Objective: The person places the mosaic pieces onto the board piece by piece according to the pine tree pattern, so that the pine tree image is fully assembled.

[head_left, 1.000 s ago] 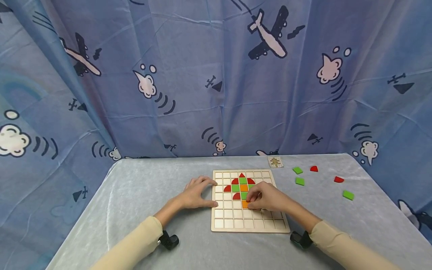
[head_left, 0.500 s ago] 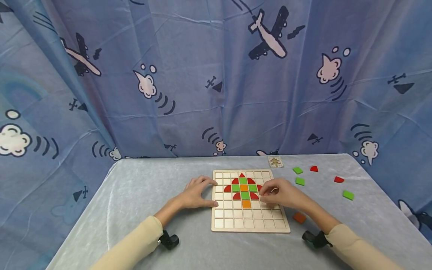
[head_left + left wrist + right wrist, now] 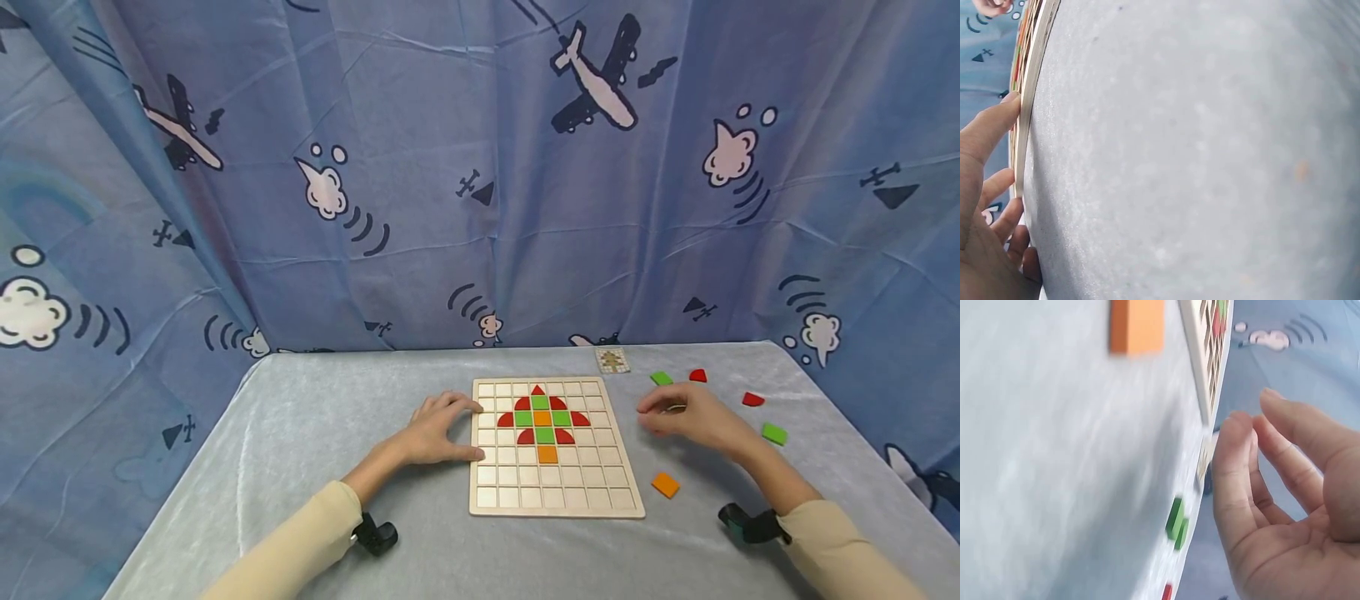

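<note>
A pale wooden grid board (image 3: 510, 498) lies on the table with a pattern of green squares, red rounded pieces, a red triangle and two orange squares. My left hand (image 3: 433, 431) rests at the board's left side, fingertips and thumb spread along the rim; the left wrist view shows the thumb (image 3: 997, 122) on that edge. To the right of the board, my right hand (image 3: 697, 414) hovers over the table. Its thumb and fingers are loosely bent and apart, with nothing between them in the right wrist view. One green square is hidden behind this hand.
An orange square (image 3: 665, 485) lies just right of the board. Beyond the right hand are a green square (image 3: 662, 378), two red pieces (image 3: 753, 399) and another green square (image 3: 774, 433). A small patterned card (image 3: 612, 360) lies at the table's back edge, before a blue curtain.
My right hand has left the board and moved right, uncovering red pieces on the pattern's right side and the loose orange square. My left hand has stayed in place.
</note>
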The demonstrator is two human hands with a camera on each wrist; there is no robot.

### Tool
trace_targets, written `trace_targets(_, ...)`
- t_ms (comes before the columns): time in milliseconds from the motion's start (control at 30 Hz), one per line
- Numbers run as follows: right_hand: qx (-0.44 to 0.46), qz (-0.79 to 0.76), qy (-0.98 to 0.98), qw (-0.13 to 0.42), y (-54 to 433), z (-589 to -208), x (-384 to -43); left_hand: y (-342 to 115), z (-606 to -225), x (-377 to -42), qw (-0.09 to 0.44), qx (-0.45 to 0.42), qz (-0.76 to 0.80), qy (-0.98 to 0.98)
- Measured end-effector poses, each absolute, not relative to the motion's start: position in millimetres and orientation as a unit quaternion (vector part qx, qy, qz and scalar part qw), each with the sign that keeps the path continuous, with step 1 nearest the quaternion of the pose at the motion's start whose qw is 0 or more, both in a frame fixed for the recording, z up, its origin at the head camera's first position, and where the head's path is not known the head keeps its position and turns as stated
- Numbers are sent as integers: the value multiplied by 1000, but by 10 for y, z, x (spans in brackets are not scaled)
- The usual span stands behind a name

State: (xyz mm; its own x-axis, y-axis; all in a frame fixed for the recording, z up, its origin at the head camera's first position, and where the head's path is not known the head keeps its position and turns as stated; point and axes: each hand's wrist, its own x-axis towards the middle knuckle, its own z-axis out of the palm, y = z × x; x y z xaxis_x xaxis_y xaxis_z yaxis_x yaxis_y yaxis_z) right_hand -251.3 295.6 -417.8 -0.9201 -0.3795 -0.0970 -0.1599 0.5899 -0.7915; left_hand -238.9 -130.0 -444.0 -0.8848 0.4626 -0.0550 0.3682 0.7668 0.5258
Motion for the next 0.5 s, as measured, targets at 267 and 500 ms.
trace_targets(267,-122,-419,892,118,3173,-4226,-2560,-1304,-4453,-2397,92,221,260,936)
trace_targets(500,-109,-426,890,122,3269,-4247,-2598,-1302,-4452,-2399,87,226,262,934)
